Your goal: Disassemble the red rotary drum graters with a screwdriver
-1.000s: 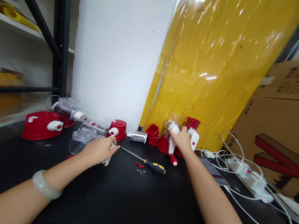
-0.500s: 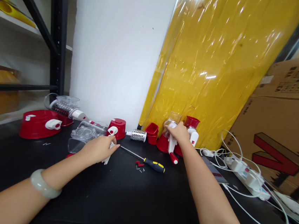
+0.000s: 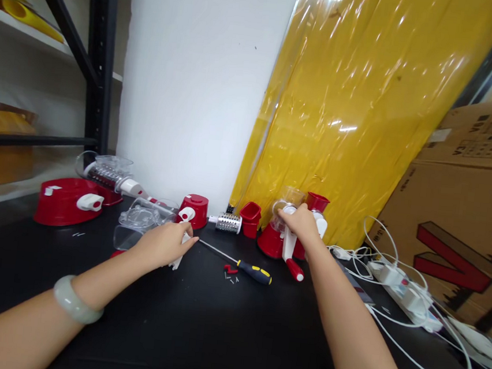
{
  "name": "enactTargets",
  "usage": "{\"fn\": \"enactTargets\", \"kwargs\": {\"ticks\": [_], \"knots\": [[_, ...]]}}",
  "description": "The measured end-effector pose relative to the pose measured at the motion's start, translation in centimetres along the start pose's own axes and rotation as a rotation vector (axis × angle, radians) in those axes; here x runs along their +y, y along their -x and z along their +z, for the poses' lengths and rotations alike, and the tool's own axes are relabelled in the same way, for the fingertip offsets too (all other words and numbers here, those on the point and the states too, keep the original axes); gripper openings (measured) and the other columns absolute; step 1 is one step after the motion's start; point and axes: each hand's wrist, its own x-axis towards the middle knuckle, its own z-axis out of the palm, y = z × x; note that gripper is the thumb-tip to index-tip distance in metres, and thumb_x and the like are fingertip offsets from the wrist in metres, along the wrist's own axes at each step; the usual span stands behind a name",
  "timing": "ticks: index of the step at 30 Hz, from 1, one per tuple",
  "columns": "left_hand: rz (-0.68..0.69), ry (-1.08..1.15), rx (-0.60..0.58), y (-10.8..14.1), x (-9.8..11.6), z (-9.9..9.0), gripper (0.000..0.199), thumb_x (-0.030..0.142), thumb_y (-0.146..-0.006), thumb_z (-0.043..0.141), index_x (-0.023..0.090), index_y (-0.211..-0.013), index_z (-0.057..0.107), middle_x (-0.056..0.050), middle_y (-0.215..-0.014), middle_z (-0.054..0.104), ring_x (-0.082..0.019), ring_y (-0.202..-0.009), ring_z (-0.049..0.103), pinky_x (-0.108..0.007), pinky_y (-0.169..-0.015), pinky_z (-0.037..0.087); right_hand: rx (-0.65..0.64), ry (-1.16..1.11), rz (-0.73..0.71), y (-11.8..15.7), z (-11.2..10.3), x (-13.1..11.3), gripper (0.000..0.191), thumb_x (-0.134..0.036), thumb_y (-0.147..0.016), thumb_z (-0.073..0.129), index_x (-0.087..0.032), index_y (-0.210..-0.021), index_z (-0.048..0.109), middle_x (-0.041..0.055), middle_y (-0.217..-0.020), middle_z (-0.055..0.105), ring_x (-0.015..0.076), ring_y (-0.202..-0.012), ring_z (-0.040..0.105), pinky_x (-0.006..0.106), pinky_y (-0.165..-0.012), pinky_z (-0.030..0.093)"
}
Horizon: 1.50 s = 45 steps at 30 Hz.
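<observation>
My right hand [image 3: 301,222] is closed around the white hub of a rotary grater [image 3: 270,240] with a red base, clear hopper and red-tipped white crank. My left hand [image 3: 168,242] rests low at the left with its fingers closed on a white plastic part [image 3: 177,259], mostly hidden under the palm. Close to those fingertips lies the shaft tip of a screwdriver [image 3: 255,272] with a dark and yellow handle. Small red pieces [image 3: 230,270] and several screws [image 3: 231,280] lie beside it. A second white and red grater [image 3: 317,200] stands partly hidden behind my right hand.
At the left are a red grater base [image 3: 65,202], a clear housing [image 3: 135,226] and a grater lying on its side [image 3: 110,174]. A smaller red base [image 3: 194,210], a metal grating drum [image 3: 228,222] and red cups [image 3: 250,218] line the back. White cables and a power strip [image 3: 413,299] lie right.
The rotary grater has come slightly toward me and to the right with my right hand, its crank swinging the same way. My left hand keeps its place.
</observation>
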Motion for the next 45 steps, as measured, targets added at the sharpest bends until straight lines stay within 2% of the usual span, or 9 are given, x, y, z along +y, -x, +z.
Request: {"fn": "enactTargets", "kwargs": {"ticks": [11, 16, 21, 25, 30, 34, 37, 41, 45], "knots": [[0.043, 0.039, 0.035, 0.2, 0.2, -0.2, 0.034, 0.048, -0.089, 0.043, 0.023, -0.097, 0.064, -0.008, -0.083, 0.073, -0.028, -0.079, 0.068, -0.031, -0.063, 0.042, -0.008, -0.006, -0.069, 2.6, -3.3, 1.1, 0.071, -0.068, -0.076, 0.059, -0.008, -0.114, 0.055, 0.0237, -0.106, 0.069, 0.0363, -0.102, 0.067, 0.038, -0.079, 0.05], [0.104, 0.194, 0.162, 1.0, 1.3, -1.1, 0.03, 0.044, -0.09, 0.045, 0.023, -0.1, 0.063, -0.004, -0.081, 0.071, -0.023, -0.075, 0.067, -0.031, -0.064, 0.045, 0.039, -0.067, -0.111, 4.1, -6.6, 2.2, 0.076, -0.072, -0.073, 0.06, -0.01, -0.116, 0.057, 0.0218, -0.108, 0.069, 0.036, -0.099, 0.067, 0.038, -0.076, 0.05], [0.318, 0.552, 0.268, 1.5, 4.7, -3.6, 0.05, 0.045, -0.087, 0.057, 0.021, -0.129, 0.049, -0.012, -0.127, 0.063, -0.027, -0.112, 0.062, -0.039, -0.086, 0.053, 0.141, -0.155, -0.225, 6.0, -11.5, 1.1, 0.07, -0.067, -0.07, 0.068, -0.014, -0.115, 0.059, 0.0185, -0.108, 0.069, 0.0333, -0.098, 0.066, 0.037, -0.076, 0.051], [0.45, 0.888, 0.209, -0.2, 8.2, -6.9, 0.081, 0.04, -0.073, 0.077, 0.025, -0.142, 0.037, -0.016, -0.15, 0.042, -0.033, -0.141, 0.039, -0.05, -0.11, 0.039, 0.085, -0.301, -0.394, 8.4, -13.5, -2.4, 0.065, -0.063, -0.069, 0.072, -0.017, -0.113, 0.059, 0.0137, -0.106, 0.069, 0.0303, -0.094, 0.066, 0.038, -0.077, 0.052], [0.517, 1.147, 0.064, -2.3, 8.2, -9.2, 0.104, 0.031, -0.057, 0.089, 0.021, -0.146, 0.036, -0.019, -0.141, 0.052, -0.038, -0.128, 0.053, -0.052, -0.106, 0.044, -0.072, -0.495, -0.555, 10.8, -12.7, -6.2, 0.065, -0.069, -0.067, 0.07, -0.019, -0.106, 0.058, 0.0121, -0.102, 0.067, 0.0297, -0.09, 0.066, 0.042, -0.075, 0.052], [0.491, 1.19, 0.009, -2.1, 5.4, -8.3, 0.093, 0.029, -0.058, 0.089, 0.022, -0.14, 0.046, -0.015, -0.137, 0.057, -0.036, -0.126, 0.054, -0.046, -0.104, 0.048, -0.13, -0.581, -0.599, 11.1, -11.3, -7.5, 0.066, -0.067, -0.064, 0.074, -0.02, -0.108, 0.057, 0.0111, -0.103, 0.067, 0.0282, -0.09, 0.065, 0.043, -0.077, 0.052], [0.459, 1.369, -0.081, -2.0, 4.0, -6.9, 0.092, 0.037, -0.055, 0.09, 0.021, -0.136, 0.05, -0.015, -0.128, 0.065, -0.037, -0.117, 0.062, -0.046, -0.098, 0.053, -0.16, -0.631, -0.605, 10.9, -10.4, -8.6, 0.065, -0.064, -0.064, 0.076, -0.02, -0.108, 0.057, 0.0098, -0.104, 0.067, 0.027, -0.092, 0.065, 0.042, -0.079, 0.053], [0.397, 1.484, 0.019, -2.1, 3.3, -5.7, 0.086, 0.04, -0.056, 0.089, 0.021, -0.132, 0.053, -0.013, -0.117, 0.07, -0.035, -0.109, 0.067, -0.044, -0.092, 0.056, -0.271, -0.715, -0.608, 10.0, -9.8, -9.4, 0.067, -0.062, -0.065, 0.077, -0.019, -0.113, 0.058, 0.0093, -0.109, 0.067, 0.0258, -0.098, 0.064, 0.042, -0.085, 0.053], [0.3, 1.4, 0.193, -2.0, 2.1, -5.8, 0.087, 0.036, -0.05, 0.091, 0.024, -0.129, 0.056, -0.011, -0.121, 0.069, -0.038, -0.115, 0.062, -0.045, -0.095, 0.055, -0.671, -0.954, -0.689, 7.8, -8.1, -7.0, 0.052, -0.054, -0.095, 0.047, -0.026, -0.139, 0.045, 0.0076, -0.123, 0.065, 0.019, -0.103, 0.065, 0.035, -0.084, 0.054]]}}
